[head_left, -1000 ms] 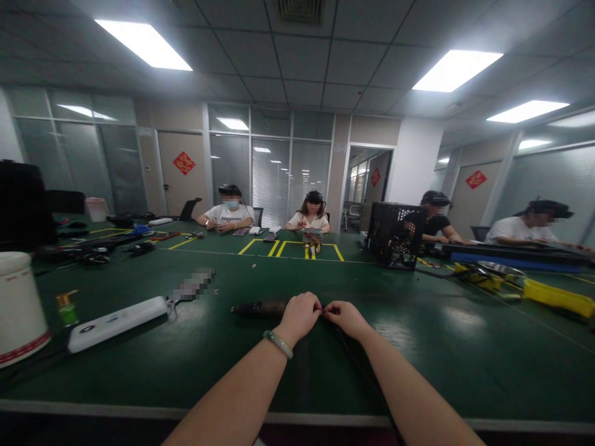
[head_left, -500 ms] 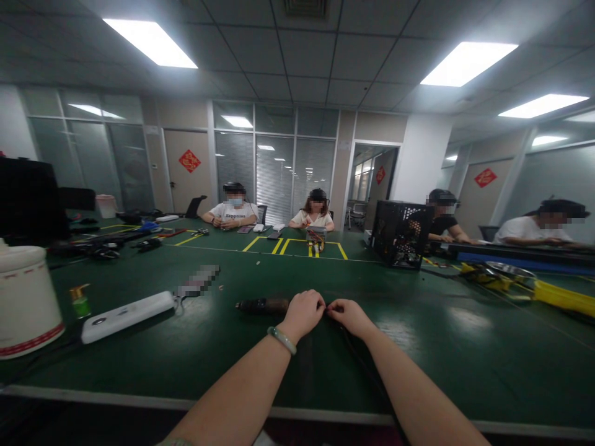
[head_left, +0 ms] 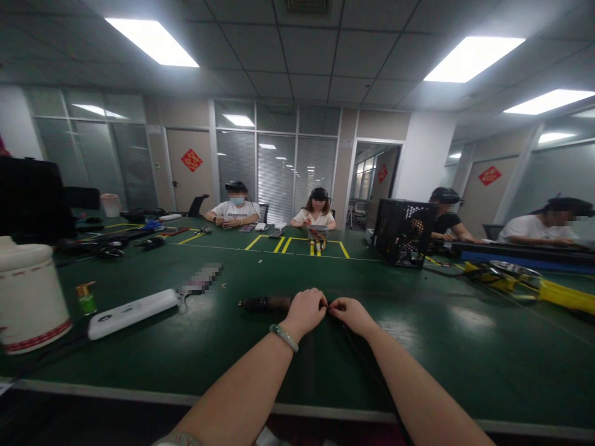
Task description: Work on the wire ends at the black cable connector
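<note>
In front of me on the green table lies a dark cylindrical tool (head_left: 274,304), which looks like a corded electric screwdriver, with its narrow tip toward the left. My left hand (head_left: 307,311) covers its right end, fingers closed around that part. Close beside it, my right hand (head_left: 351,314) pinches with thumb and fingertips at the black cord (head_left: 360,350), which runs down under my right forearm to the table's front edge. The fingertips of both hands nearly meet; the small part between them is mostly hidden.
A white power strip (head_left: 132,314), a small green bottle (head_left: 86,299) and a white lidded container (head_left: 30,303) stand on the left. A black computer case (head_left: 403,234) is at the back right, near yellow straps (head_left: 562,300). Several people sit across the table (head_left: 195,353).
The view has shifted slightly, so the scene sits a little to the right. Both hands keep nearly the same pose, with the tool lying in the same place.
</note>
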The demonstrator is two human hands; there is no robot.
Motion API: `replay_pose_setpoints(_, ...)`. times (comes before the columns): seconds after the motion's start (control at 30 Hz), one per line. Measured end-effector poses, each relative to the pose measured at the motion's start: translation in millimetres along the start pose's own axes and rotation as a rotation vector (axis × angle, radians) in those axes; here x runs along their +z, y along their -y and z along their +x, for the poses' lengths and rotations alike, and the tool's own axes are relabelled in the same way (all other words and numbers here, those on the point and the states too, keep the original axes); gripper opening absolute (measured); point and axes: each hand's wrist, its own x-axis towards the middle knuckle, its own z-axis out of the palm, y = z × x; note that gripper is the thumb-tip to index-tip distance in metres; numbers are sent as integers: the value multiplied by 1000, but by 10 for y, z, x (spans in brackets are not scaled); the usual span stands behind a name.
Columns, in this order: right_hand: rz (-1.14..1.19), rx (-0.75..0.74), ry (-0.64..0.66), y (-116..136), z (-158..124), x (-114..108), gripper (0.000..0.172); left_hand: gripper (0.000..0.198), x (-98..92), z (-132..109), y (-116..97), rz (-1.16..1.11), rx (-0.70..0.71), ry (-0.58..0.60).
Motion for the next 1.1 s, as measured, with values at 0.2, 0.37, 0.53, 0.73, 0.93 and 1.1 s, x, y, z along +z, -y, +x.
replay_pose_setpoints(0.2, 16, -5, 7, -9, -7, 2, 22, 14, 5, 5, 2, -24, -9, -2)
replay_pose_setpoints(0.37, 0, 0, 9, 40, -27, -10, 24, 17, 22, 7, -5, -50, -25, -7)
replay_pose_setpoints(0.53, -3, -11, 20, 47, -12, -14, 23, 26, -58, 35, 25, -99, -57, -23)
replay_pose_setpoints(0.73, -12, 11, 23, 24, 5, -13, 25, 31, -338, 256, 508, 24, -253, -139)
replay_pose_setpoints(0.93, -14, 18, 35, 7, 11, -20, 24, 48, -599, 136, 1486, 403, -596, -320)
replay_pose_setpoints(1.1, 7, 39, 54, -8, 13, -11, 26, 62, -645, -113, 2112, 496, -839, -240)
